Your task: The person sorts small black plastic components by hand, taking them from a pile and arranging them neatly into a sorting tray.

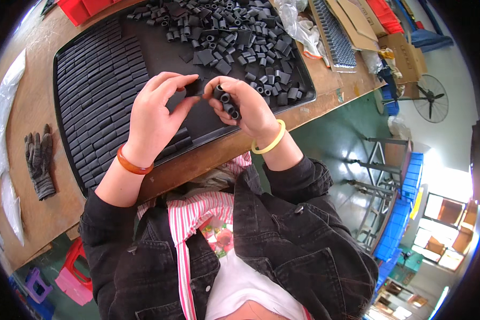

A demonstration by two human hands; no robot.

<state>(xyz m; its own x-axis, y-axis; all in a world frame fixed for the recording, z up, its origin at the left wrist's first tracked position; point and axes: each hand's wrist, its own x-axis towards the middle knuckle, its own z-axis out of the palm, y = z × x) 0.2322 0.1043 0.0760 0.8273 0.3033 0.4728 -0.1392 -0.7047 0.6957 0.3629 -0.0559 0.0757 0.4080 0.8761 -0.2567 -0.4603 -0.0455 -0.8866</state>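
Note:
My right hand (pixel 249 109) is curled round several short black tubes (pixel 227 100), their open round ends showing between thumb and fingers. My left hand (pixel 156 109) pinches a small black piece (pixel 193 87) between thumb and index finger, close to the fingertips of the right; its exact shape is partly hidden. Both hands are over a wide black tray (pixel 208 137). Neat, tightly packed rows of black pieces (pixel 98 80) fill the tray's left side. A loose heap of black tubes and tabs (pixel 234 37) covers its far right side.
A dark knitted glove (pixel 39 162) and clear plastic wrap (pixel 8 117) lie on the wooden table (pixel 64 213) to the left. Red bins (pixel 80 9), cardboard (pixel 352 24) and a ridged grey panel (pixel 333 37) stand along the far side. A fan (pixel 431 98) is off to the right.

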